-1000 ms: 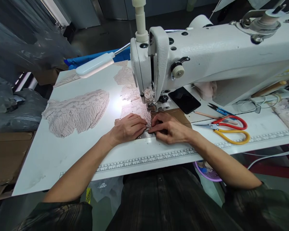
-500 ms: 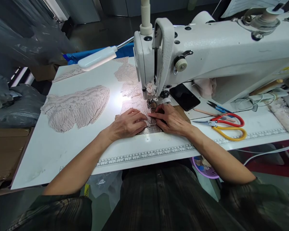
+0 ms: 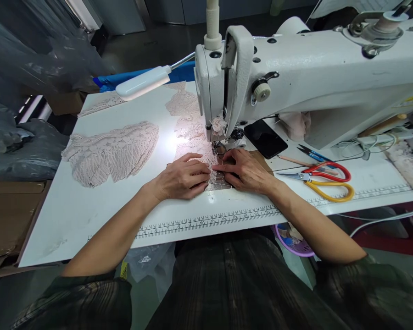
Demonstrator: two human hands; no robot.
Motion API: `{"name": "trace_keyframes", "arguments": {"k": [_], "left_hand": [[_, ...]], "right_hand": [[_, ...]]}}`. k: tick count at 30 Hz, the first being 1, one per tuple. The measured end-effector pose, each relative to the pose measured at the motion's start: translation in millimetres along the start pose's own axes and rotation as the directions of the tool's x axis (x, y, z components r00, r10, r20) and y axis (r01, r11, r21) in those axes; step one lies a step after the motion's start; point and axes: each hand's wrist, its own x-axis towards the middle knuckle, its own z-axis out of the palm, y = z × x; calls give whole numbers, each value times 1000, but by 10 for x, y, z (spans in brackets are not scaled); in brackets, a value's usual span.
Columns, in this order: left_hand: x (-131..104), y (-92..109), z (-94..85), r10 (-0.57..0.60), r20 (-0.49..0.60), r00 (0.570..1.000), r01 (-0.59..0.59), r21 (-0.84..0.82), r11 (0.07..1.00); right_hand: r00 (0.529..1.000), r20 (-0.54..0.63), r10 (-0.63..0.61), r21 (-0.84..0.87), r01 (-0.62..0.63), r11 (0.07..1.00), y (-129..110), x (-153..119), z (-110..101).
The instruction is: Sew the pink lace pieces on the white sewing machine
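A piece of pale pink lace (image 3: 192, 149) lies under the needle area of the white sewing machine (image 3: 220, 87). My left hand (image 3: 184, 178) rests palm down on its near left part, fingers slightly bent and apart, covering some of the lace. From the other side, my right hand (image 3: 246, 172) reaches in close to the presser foot (image 3: 216, 147). Its forefinger stretches to the lace edge and the other fingers curl in, closed at that edge. The fingertips of both hands nearly meet. Beneath them shows the metal needle plate (image 3: 223, 182).
More lace pieces (image 3: 112, 153) are stacked on the white table (image 3: 69, 215) at left. A lit lamp (image 3: 142, 83) hangs over the table. Right of my hands lie a black phone (image 3: 265, 139), red-and-yellow-handled scissors (image 3: 326, 181), blue thread snips (image 3: 311, 155) and a pencil (image 3: 296, 161).
My left hand has drawn slightly back from the metal plate, its fingers shifting on the lace. My right hand stays almost where it was. The whole view has shifted a little.
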Motion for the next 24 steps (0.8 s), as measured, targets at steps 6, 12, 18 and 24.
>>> {"name": "trace_keyframes", "arguments": {"k": [6,12,18,24], "left_hand": [[140,-62,-125,0,176,984,18,-99,995],[150,-109,-82,-13,137,990,27,-100,995],[110,-52,-78,-55,129,990,66,-85,994],[97,-42,-6,-105,156,982,106,2,994]], "right_hand": [[1000,7,0,-4,0,1000,4,-1,3],[999,25,28,-17,-28,999,-8,17,3],[996,45,79,-52,-76,996,-19,33,12],[989,58,134,-105,-127,986,-26,79,35]]}}
